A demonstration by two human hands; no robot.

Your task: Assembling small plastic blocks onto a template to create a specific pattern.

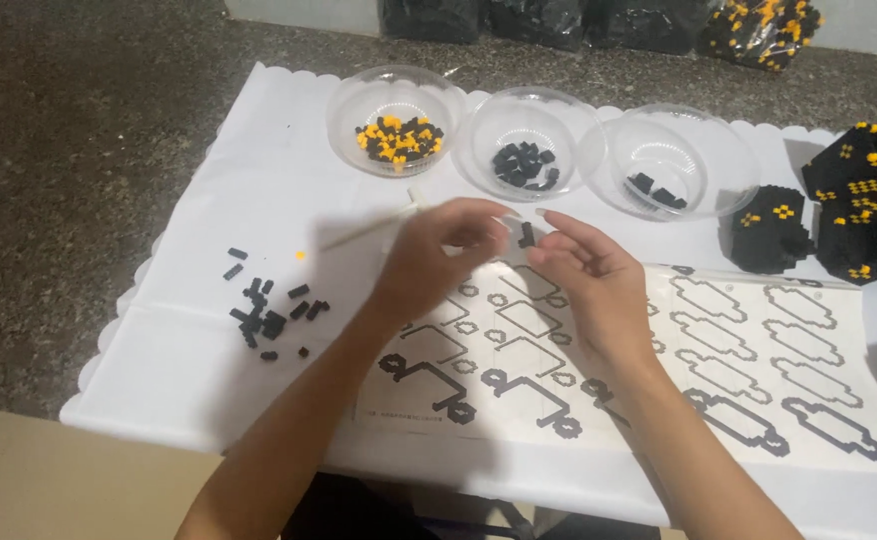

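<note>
My left hand and my right hand meet above a printed sheet of outlined shapes. Between their fingertips sits a small black block piece; the right thumb and finger touch it, and the left fingers close in beside it. A thin pale stick pokes out past the left hand; whether that hand holds it I cannot tell. Some outlines on the sheet's near row are filled with black blocks.
Three clear bowls stand at the back: black and orange pieces, black pieces, a few black pieces. Loose black blocks lie at left on the white cloth. Built black-and-orange block shapes sit at right.
</note>
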